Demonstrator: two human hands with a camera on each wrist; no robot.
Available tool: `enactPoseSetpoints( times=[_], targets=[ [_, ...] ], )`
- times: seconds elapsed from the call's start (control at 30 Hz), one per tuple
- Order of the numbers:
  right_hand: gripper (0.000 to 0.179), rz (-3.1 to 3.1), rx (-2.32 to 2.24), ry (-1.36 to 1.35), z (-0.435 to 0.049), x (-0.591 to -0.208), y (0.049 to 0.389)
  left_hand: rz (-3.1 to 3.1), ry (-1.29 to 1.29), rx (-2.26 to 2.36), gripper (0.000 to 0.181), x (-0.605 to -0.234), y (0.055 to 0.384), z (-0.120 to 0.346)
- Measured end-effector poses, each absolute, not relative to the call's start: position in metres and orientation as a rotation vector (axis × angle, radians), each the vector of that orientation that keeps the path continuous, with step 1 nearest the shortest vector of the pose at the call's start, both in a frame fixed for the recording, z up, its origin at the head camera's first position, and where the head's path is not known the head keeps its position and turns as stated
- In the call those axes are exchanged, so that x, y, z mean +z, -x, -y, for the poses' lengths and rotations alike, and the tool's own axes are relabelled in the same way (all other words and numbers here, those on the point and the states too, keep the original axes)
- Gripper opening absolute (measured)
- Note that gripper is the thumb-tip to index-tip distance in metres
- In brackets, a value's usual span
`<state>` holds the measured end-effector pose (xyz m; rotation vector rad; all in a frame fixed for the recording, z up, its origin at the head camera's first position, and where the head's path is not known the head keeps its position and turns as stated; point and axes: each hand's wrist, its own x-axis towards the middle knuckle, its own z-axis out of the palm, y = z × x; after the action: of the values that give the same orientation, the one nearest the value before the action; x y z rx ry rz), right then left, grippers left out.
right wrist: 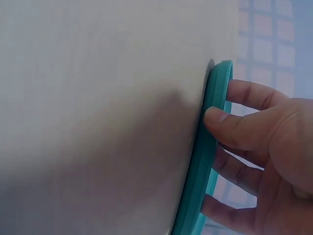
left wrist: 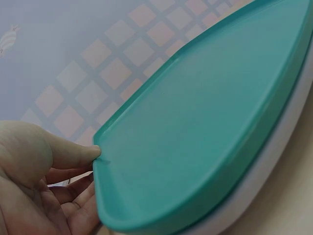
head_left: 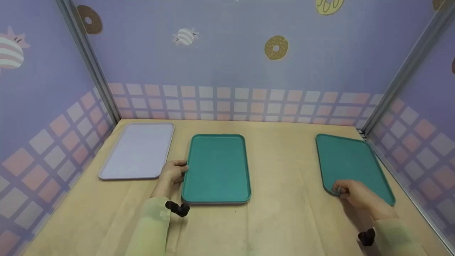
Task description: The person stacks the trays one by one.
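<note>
In the head view, a green tray (head_left: 217,167) lies in the middle of the table. A pale edge, seemingly of a white tray (left wrist: 264,183), shows beneath it in the left wrist view. My left hand (head_left: 173,172) grips its left rim, thumb over the top edge and fingers at the side and below. A second green tray (head_left: 350,161) lies at the right, slightly turned. My right hand (head_left: 357,193) pinches its near-left corner; in the right wrist view the thumb (right wrist: 230,125) presses the outer wall and the fingers reach over the rim.
A white tray (head_left: 138,151) lies at the left, close beside my left wrist. Patterned wall panels (head_left: 227,64) close off the back and both sides of the table (head_left: 277,213). Metal posts (head_left: 391,81) stand at the back corners.
</note>
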<state>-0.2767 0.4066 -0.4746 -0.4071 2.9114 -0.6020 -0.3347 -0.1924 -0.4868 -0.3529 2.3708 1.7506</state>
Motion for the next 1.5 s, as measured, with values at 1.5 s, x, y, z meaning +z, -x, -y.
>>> enactPoseSetpoints(
  times=[1.5],
  targets=[
    [0.032,-2.805,-0.547,0.959,-0.262,-0.475,0.25,-2.351,0.347,1.781,0.046,-0.488,0.336,0.192]
  ],
)
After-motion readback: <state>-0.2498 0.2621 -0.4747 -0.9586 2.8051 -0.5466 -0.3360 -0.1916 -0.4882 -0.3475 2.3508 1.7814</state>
